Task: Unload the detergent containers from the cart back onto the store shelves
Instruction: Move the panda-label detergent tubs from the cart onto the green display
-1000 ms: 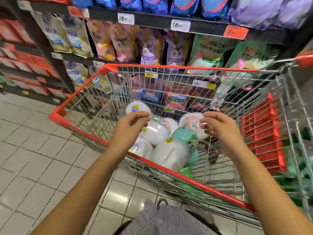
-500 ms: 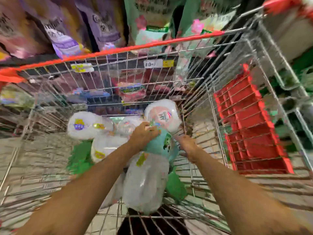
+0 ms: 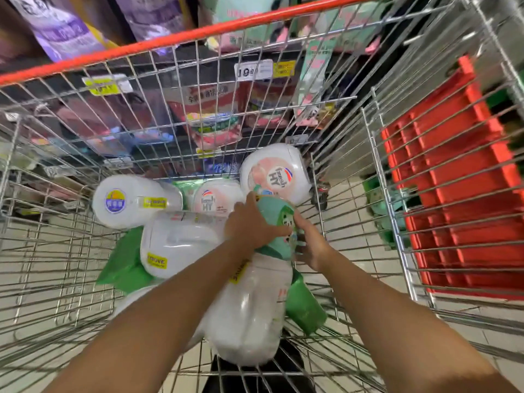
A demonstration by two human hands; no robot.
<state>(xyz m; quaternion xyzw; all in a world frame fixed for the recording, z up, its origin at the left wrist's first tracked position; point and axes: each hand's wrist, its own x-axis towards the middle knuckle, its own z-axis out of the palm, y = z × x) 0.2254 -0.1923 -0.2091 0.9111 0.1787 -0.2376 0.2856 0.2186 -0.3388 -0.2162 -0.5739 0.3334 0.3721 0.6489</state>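
Two hands meet the white plastic detergent container's mint-green cap: left hand grips it; right hand touches, grip unclear.

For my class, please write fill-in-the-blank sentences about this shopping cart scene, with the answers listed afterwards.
The left hand grips the mint-green ____ of a white plastic detergent bottle.
That bottle lies in a wire shopping cart whose top rim is ____.
Beyond the cart's wire stand store ____ stocked with soft pouches.
Answers: cap; red; shelves.
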